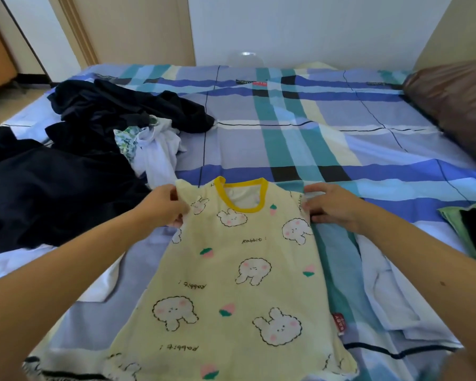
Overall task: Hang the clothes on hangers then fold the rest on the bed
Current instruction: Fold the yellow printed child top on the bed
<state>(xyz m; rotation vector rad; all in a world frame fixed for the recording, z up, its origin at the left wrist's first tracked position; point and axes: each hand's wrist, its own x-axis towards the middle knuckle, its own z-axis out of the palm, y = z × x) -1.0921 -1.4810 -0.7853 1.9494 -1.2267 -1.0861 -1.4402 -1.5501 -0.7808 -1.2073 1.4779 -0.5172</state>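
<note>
Shirt (239, 270), yellow w/ rabbit print | loc: spread front-up on bed (341, 119), collar far end | L hand (162, 206): pinches one shoulder | R hand (334, 206): pinches the other, prob. pulling it taut for folding | dark pile (66, 174) at left.

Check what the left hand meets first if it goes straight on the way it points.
The left hand pinches the rabbit shirt at its shoulder. Straight on, up and right, it probably meets the yellow collar first, then bare plaid sheet. Depth is unclear.
</note>
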